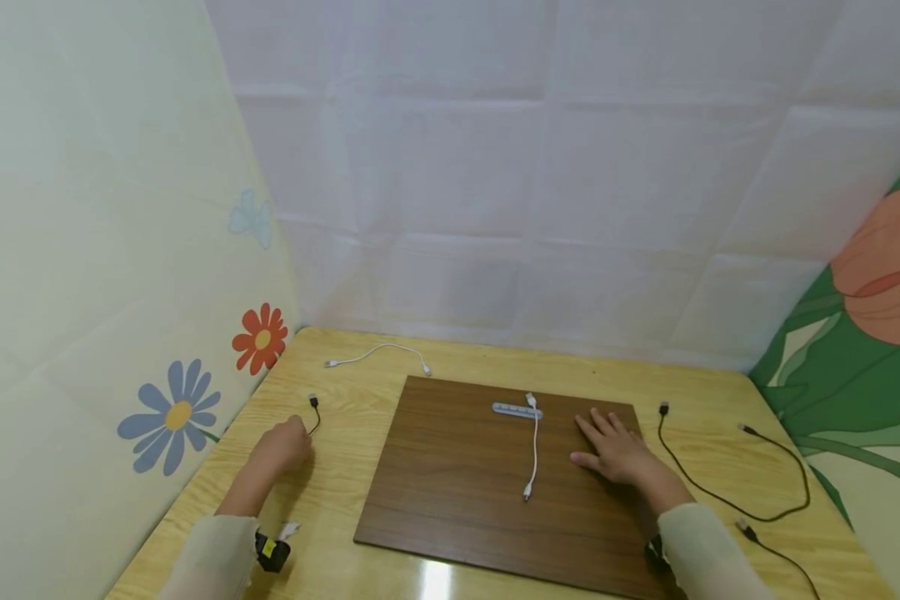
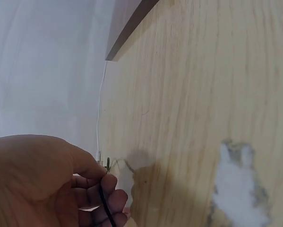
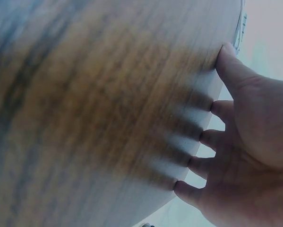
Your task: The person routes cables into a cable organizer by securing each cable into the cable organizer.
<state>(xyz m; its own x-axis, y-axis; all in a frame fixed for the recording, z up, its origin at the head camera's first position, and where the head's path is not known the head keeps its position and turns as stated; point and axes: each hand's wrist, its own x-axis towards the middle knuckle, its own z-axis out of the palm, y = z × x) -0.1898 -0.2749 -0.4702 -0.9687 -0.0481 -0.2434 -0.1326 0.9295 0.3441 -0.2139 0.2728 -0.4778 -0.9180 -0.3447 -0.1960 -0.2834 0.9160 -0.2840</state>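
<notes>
At the left side of the table, my left hand pinches a short black USB cable between thumb and fingers. Its plug points away from me, and in the left wrist view the black cord runs down across the curled fingers. My right hand rests with spread fingers on a dark brown wooden board; the right wrist view shows its fingertips touching the surface. Left of that hand, a white USB cable lies on the board, its upper end across a pale blue slotted strip.
Another white cable curves along the back left of the table. To the board's right lie a long black cable and a second black cable. A white patch marks the tabletop near my left wrist. Fabric walls border the table.
</notes>
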